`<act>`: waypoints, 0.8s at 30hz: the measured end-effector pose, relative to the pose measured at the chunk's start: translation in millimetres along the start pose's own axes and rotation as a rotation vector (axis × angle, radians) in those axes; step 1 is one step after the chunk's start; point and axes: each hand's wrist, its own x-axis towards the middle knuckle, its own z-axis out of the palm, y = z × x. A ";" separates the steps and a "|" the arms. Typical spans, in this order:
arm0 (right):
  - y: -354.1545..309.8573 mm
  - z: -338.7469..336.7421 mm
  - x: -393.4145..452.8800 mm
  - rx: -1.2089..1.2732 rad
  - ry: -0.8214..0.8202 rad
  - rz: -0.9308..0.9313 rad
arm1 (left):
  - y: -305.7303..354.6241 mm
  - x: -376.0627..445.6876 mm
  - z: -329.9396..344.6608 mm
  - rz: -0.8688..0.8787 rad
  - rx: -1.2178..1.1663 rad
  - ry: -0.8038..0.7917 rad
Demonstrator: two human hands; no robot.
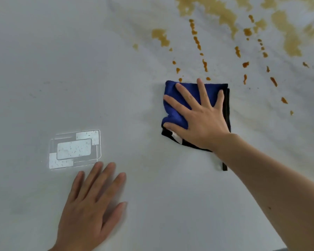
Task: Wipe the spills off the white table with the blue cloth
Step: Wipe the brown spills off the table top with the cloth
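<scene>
R hand (198, 120) reaches in from lower right, forearm straight, palm down, fingers splayed flat on the folded blue microfibre cloth w/ black edging (174, 104). No curl, just pressing. I see the cloth roughly square, edges approx parallel to the view, long axis can't tell; black tail sticks out toward me. It sits on the white table (80, 69), just below the brown-orange liquid spills (225, 13). L hand (91, 205) flat on table, lower left of cloth, fingers straight, holding nothing.
</scene>
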 end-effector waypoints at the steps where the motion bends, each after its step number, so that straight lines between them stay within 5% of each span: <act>1: 4.5 0.2 1.5 0.013 0.012 0.041 | -0.2 -0.6 -0.1 -0.002 0.002 -0.003; 7: 34.4 2.0 -40.4 0.097 -0.003 0.391 | 0.2 -2.9 -0.8 -0.010 -0.010 -0.004; 13: -16.8 9.3 -66.1 0.029 -0.027 0.019 | 2.5 -1.2 -2.9 -0.026 -0.024 -0.003; 16: -4.6 5.0 -31.1 0.019 0.007 -0.005 | 2.5 -0.4 -2.2 -0.022 -0.007 -0.001; 24: 125.4 -14.0 9.3 0.139 -0.001 0.426 | 2.0 2.7 -2.7 -0.012 0.032 0.001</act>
